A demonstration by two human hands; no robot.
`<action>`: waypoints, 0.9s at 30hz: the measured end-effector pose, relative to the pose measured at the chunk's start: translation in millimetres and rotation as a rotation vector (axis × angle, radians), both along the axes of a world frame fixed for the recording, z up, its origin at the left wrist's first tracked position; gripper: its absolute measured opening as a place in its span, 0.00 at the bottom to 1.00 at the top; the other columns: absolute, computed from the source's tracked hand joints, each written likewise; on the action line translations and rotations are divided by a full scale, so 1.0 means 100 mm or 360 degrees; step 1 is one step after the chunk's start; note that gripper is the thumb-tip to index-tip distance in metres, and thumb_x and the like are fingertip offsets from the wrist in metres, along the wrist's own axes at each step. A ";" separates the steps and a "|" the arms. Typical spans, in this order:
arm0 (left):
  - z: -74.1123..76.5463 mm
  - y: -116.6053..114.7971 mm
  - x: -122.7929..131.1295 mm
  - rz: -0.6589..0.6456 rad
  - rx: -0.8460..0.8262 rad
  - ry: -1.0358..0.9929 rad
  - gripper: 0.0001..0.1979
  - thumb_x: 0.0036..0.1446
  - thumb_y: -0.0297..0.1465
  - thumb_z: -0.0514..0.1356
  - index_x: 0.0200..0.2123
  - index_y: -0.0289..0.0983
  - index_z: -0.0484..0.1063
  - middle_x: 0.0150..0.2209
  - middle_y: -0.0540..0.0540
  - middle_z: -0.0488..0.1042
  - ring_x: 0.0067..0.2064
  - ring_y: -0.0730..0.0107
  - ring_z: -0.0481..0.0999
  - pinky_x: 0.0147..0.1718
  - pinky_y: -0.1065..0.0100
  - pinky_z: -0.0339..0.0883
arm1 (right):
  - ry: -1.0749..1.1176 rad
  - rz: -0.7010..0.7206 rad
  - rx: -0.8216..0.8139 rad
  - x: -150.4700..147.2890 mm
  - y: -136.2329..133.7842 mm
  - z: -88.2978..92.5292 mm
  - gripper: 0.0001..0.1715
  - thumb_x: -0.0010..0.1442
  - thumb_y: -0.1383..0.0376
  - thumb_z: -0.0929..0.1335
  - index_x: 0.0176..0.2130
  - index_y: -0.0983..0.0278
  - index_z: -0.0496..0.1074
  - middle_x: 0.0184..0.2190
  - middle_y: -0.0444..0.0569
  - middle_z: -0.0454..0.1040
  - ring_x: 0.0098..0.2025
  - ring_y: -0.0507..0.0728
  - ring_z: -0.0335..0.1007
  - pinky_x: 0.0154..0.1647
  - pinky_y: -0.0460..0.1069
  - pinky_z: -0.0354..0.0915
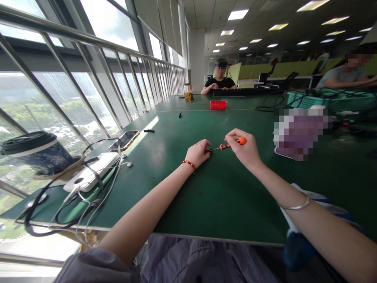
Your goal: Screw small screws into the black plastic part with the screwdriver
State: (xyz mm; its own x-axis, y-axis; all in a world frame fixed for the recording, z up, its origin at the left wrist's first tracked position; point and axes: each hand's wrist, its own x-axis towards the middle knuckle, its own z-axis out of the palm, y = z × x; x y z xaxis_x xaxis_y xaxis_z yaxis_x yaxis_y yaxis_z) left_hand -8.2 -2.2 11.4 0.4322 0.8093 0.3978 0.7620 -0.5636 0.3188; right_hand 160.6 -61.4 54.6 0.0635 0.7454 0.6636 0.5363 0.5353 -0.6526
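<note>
My right hand (245, 148) is closed around a screwdriver (225, 146) with an orange and black handle. Its thin shaft points left, to the fingers of my left hand (198, 152). That hand rests on the green tabletop (176, 188), fingers curled on a small black part (207, 151), mostly hidden by them. The screwdriver's tip meets this part, though I cannot tell whether it sits in a screw. Farther off on the table lie two more small black pieces, one long (149, 131) and one short (180, 115).
On the left are a lidded paper cup (38, 153), a white power bank (92, 172) with tangled cables, and a phone (125, 140). A red tray (218, 105) stands ahead, a teal basket (347, 100) to the right. A person (220, 80) sits opposite; another (344, 74) is at right.
</note>
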 end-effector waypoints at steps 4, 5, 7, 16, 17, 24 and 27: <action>0.00 0.00 0.00 0.0005 -0.0003 0.0000 0.13 0.50 0.25 0.57 0.41 0.38 0.65 0.37 0.49 0.75 0.38 0.68 0.74 0.36 0.68 0.67 | 0.0007 -0.0010 0.0025 -0.02 -0.02 0.01 0.07 0.52 0.60 0.65 0.28 0.61 0.67 0.25 0.44 0.69 0.25 0.52 0.62 0.29 0.49 0.59; 0.00 0.00 0.00 0.0008 -0.0005 0.0000 0.13 0.50 0.25 0.57 0.41 0.38 0.66 0.37 0.49 0.75 0.38 0.68 0.74 0.35 0.68 0.67 | 0.0015 -0.0009 0.0033 -0.02 -0.02 0.01 0.07 0.51 0.61 0.66 0.31 0.61 0.67 0.26 0.43 0.68 0.25 0.52 0.62 0.28 0.48 0.59; 0.00 0.00 0.00 0.0011 -0.0008 0.0000 0.13 0.49 0.25 0.57 0.41 0.39 0.66 0.37 0.49 0.75 0.38 0.68 0.74 0.35 0.69 0.67 | 0.0036 -0.0017 0.0044 -0.03 -0.04 0.00 0.15 0.49 0.62 0.67 0.39 0.60 0.65 0.27 0.42 0.67 0.24 0.52 0.62 0.27 0.48 0.60; -0.02 0.02 0.00 -0.0020 0.0042 -0.0018 0.13 0.48 0.25 0.57 0.39 0.38 0.66 0.36 0.49 0.75 0.37 0.68 0.74 0.36 0.68 0.67 | -0.0015 -0.0071 0.0058 -0.05 -0.04 -0.02 0.12 0.55 0.55 0.64 0.30 0.61 0.68 0.21 0.42 0.67 0.22 0.52 0.62 0.27 0.48 0.58; -0.02 0.02 0.00 -0.0020 0.0042 -0.0025 0.13 0.48 0.25 0.57 0.39 0.38 0.66 0.35 0.49 0.75 0.37 0.68 0.74 0.36 0.68 0.68 | -0.0007 -0.0065 0.0084 -0.05 -0.04 -0.03 0.10 0.54 0.57 0.65 0.33 0.61 0.68 0.22 0.42 0.67 0.22 0.51 0.62 0.26 0.47 0.58; -0.02 0.02 0.01 -0.0024 0.0046 -0.0045 0.12 0.47 0.25 0.57 0.38 0.38 0.66 0.35 0.49 0.74 0.36 0.68 0.73 0.35 0.68 0.68 | -0.0076 -0.0205 0.0071 -0.08 -0.06 -0.03 0.16 0.51 0.55 0.67 0.38 0.61 0.67 0.23 0.42 0.68 0.24 0.53 0.64 0.29 0.49 0.60; -0.01 0.01 0.01 -0.0011 0.0036 -0.0046 0.12 0.48 0.25 0.57 0.38 0.38 0.66 0.35 0.49 0.74 0.35 0.68 0.73 0.35 0.67 0.68 | -0.0089 -0.0119 0.0034 -0.09 -0.07 -0.02 0.11 0.54 0.56 0.65 0.30 0.61 0.67 0.23 0.43 0.67 0.23 0.52 0.63 0.28 0.49 0.59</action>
